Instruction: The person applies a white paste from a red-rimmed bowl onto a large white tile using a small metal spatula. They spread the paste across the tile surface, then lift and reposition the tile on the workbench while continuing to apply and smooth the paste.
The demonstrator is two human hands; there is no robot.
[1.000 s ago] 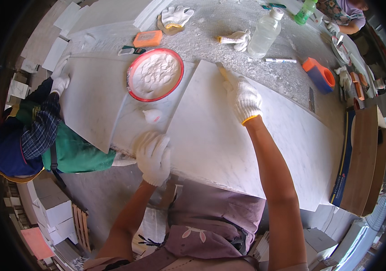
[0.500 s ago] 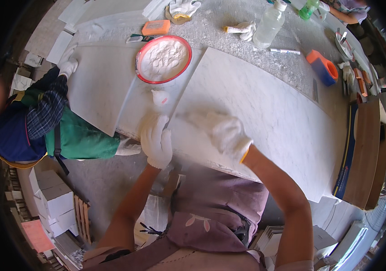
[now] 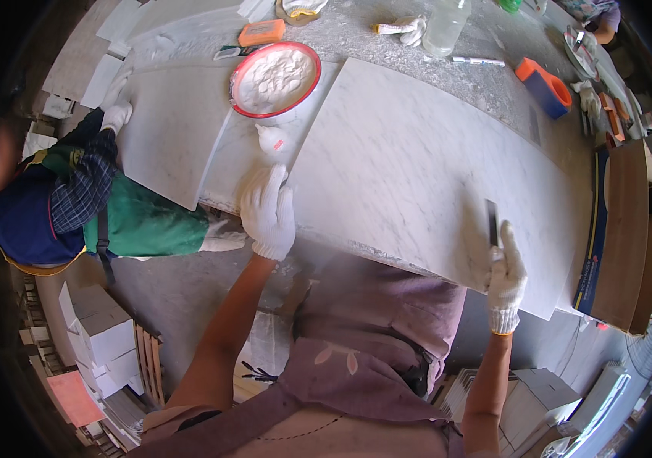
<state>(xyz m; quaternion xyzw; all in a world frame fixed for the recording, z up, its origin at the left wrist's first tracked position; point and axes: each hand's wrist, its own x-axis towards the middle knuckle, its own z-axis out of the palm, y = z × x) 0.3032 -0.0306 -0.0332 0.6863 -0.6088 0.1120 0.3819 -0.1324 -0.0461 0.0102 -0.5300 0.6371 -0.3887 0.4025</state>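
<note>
A large white marble slab [image 3: 417, 168] lies on the workbench in front of me. My left hand [image 3: 267, 211], in a white glove, rests flat on the slab's near left corner. My right hand [image 3: 505, 276], also gloved, holds a thin dark blade [image 3: 492, 221] upright against the slab near its near right edge. A red-rimmed bowl of white paste [image 3: 276, 79] stands beyond the left corner, with a lump of the paste [image 3: 271, 139] on the narrow slab beside it.
Another person in a green apron [image 3: 74, 198] stands at the left, a gloved hand [image 3: 116, 116] on another marble slab [image 3: 169, 133]. On the far bench are an orange block [image 3: 543, 85], a clear bottle [image 3: 447, 27] and an orange box [image 3: 262, 32]. Stacked tiles [image 3: 101, 336] sit on the floor.
My right hand has swept from the slab's far middle back toward me and then out to the near right edge. My left hand stayed at the near left corner.
</note>
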